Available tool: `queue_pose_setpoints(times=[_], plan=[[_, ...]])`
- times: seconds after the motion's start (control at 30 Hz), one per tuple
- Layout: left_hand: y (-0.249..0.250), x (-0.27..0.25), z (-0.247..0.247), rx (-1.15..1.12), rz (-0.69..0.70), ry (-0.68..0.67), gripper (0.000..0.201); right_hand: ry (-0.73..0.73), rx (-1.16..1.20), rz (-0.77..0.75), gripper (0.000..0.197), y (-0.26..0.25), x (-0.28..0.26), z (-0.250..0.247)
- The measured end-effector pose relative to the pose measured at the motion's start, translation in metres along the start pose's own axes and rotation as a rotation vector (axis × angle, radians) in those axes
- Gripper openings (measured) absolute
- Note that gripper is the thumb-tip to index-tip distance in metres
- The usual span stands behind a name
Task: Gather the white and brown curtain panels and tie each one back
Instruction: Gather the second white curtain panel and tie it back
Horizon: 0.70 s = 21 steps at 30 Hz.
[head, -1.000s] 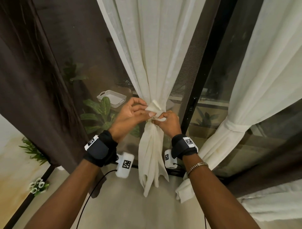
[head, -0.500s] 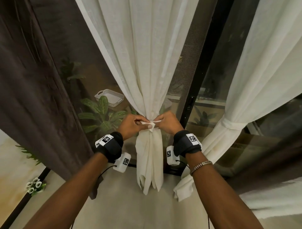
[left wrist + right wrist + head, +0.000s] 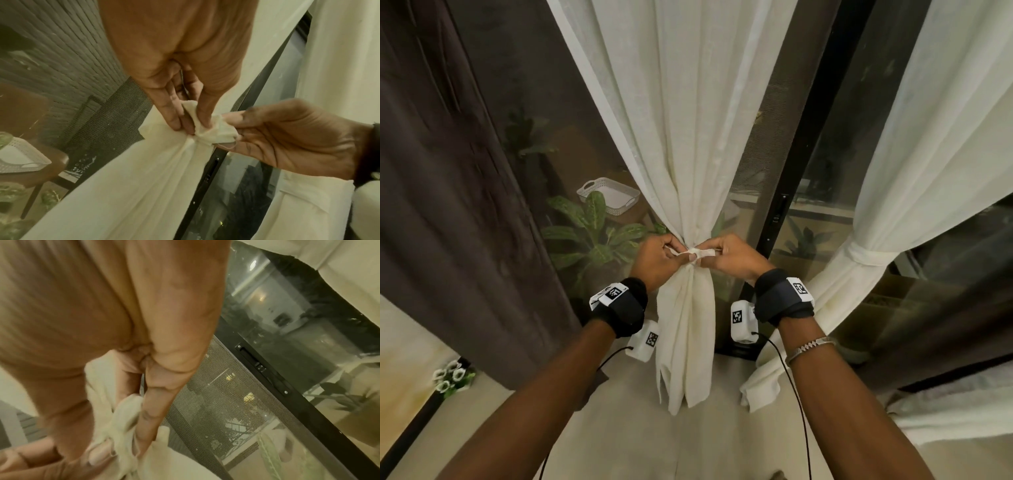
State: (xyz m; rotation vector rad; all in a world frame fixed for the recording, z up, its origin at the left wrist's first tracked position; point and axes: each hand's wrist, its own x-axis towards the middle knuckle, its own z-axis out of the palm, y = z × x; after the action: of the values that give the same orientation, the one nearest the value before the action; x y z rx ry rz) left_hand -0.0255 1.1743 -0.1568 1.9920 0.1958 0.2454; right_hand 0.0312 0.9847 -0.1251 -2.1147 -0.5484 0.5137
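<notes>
The middle white curtain panel (image 3: 688,144) is gathered into a narrow bunch at waist height, and a white tie strip (image 3: 700,253) is knotted round it. My left hand (image 3: 671,254) pinches the strip's left end between thumb and fingers. My right hand (image 3: 715,253) pinches the right end. In the left wrist view the left hand (image 3: 192,123) presses by the knot (image 3: 198,138) while the right hand (image 3: 232,134) holds the other end. In the right wrist view the right hand (image 3: 121,451) grips bunched cloth. The brown curtain (image 3: 448,205) hangs loose at left.
A second white panel (image 3: 928,154) at right is tied back with its own band (image 3: 869,257). Behind the glass door (image 3: 825,171) stand leafy plants (image 3: 592,236) and a white basket (image 3: 609,196). The black door frame (image 3: 787,192) runs beside my right hand. Small white flowers (image 3: 450,377) sit at the floor's left.
Both hands have drawn the tie ends apart sideways and the knot has closed tight against the gathered white panel. A second ago they were still folding loose cloth over the bunch.
</notes>
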Motion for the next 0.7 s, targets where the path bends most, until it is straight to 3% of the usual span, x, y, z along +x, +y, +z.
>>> queue_pose_setpoints(times=[0.1, 0.23, 0.37, 0.43, 0.5, 0.57, 0.63, 0.7], plan=[[0.003, -0.005, 0.001, -0.025, -0.019, -0.014, 0.021, 0.059, 0.026, 0.009, 0.032, -0.001, -0.002, 0.002], [0.002, -0.006, -0.012, -0.099, -0.006, -0.18, 0.016, 0.135, 0.018, 0.014, 0.025, -0.001, -0.009, 0.003], [0.022, -0.009, -0.033, -0.115, 0.045, 0.047, 0.049, 0.037, -0.124, 0.034, 0.026, -0.023, -0.02, -0.003], [0.039, -0.009, -0.046, -0.291, 0.069, 0.144, 0.046, -0.023, -0.167, 0.015, 0.027, -0.043, -0.027, -0.016], [0.059, -0.008, -0.06, -0.401, 0.108, 0.204, 0.026, 0.093, -0.103, -0.049, 0.027, -0.069, -0.035, -0.037], [0.081, -0.006, -0.078, -0.482, 0.183, 0.238, 0.016, 0.357, 0.078, -0.173, 0.033, -0.098, -0.034, -0.056], [0.1, 0.001, -0.09, -0.534, 0.24, 0.293, 0.02, 0.503, 0.33, -0.299, 0.045, -0.125, -0.03, -0.07], [0.112, 0.013, -0.104, -0.519, 0.272, 0.402, 0.024, 0.597, 0.419, -0.393, 0.047, -0.145, -0.025, -0.077]])
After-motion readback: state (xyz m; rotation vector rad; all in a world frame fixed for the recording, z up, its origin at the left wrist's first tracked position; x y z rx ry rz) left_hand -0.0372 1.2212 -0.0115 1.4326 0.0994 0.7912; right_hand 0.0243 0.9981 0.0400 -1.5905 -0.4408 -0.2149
